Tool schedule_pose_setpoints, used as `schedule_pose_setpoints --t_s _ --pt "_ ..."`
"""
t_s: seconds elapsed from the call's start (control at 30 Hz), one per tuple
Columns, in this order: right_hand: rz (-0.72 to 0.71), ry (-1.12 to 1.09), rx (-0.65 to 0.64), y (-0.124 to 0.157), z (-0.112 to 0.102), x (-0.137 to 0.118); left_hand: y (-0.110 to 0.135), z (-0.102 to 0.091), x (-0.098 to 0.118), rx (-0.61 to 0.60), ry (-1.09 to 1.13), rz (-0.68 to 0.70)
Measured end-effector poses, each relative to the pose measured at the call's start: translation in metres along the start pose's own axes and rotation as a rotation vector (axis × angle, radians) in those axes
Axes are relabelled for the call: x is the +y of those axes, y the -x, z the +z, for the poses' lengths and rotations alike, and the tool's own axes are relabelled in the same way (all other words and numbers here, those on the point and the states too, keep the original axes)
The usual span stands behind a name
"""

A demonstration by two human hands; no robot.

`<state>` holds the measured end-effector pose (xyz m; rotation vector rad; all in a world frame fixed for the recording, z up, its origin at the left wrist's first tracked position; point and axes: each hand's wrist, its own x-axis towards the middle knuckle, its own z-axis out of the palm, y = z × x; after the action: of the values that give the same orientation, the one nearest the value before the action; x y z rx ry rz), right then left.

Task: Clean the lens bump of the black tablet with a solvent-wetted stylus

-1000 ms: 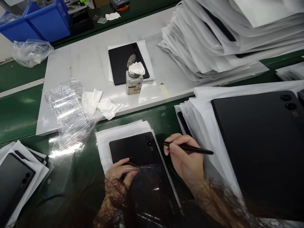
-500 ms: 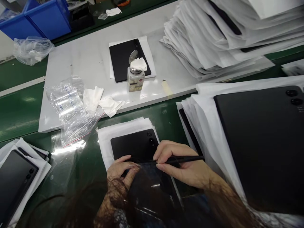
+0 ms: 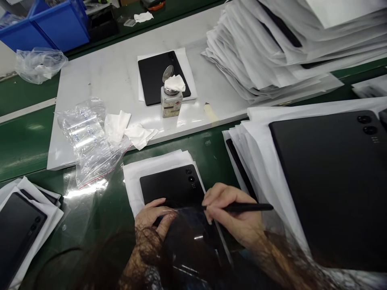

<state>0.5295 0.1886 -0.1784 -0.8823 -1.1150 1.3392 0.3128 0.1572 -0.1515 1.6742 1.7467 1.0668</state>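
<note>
Left hand point(image 3: 152, 219), fingers loosely spread on black tablet point(image 3: 172, 187), gripping nothing, seemingly steadying it. Tablet on white paper sheet point(image 3: 134, 177), on green bench point(image 3: 27, 145). Right hand point(image 3: 232, 207), fingers pinched round black stylus point(image 3: 249, 207), pencil-style, at tablet.

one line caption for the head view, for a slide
Right hand holds a black stylus over a black tablet on white paper, left hand resting on the tablet.

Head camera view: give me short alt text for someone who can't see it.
A person's right hand holds a black stylus over a black tablet lying on white paper, with the left hand at its near edge. Behind stands a small bottle on a white board.
</note>
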Motion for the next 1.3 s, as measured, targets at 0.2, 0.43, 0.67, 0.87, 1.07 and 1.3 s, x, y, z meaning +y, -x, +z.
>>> schedule_pose_setpoints --t_s 0.2,0.43,0.67,0.87,1.07,1.3 --pt "0.197 -0.201 0.488 -0.001 0.009 0.044 -0.003 0.001 0.003 0.023 0.006 0.034" --pt "0.249 -0.185 0.533 0.000 0.006 0.051 -0.002 0.002 0.001 0.010 -0.035 0.022" --pt "0.262 -0.165 0.541 -0.001 0.007 0.052 0.000 0.002 0.000 0.006 -0.050 -0.002" --pt "0.207 -0.123 0.480 0.001 0.004 0.054 -0.001 0.002 0.000 -0.009 -0.039 -0.005" --pt "0.204 -0.110 0.471 0.001 0.002 0.054 -0.001 0.002 -0.001 -0.005 -0.037 0.002" --pt "0.158 -0.155 0.463 0.002 -0.003 0.051 0.000 0.002 0.000 0.000 -0.031 -0.012"
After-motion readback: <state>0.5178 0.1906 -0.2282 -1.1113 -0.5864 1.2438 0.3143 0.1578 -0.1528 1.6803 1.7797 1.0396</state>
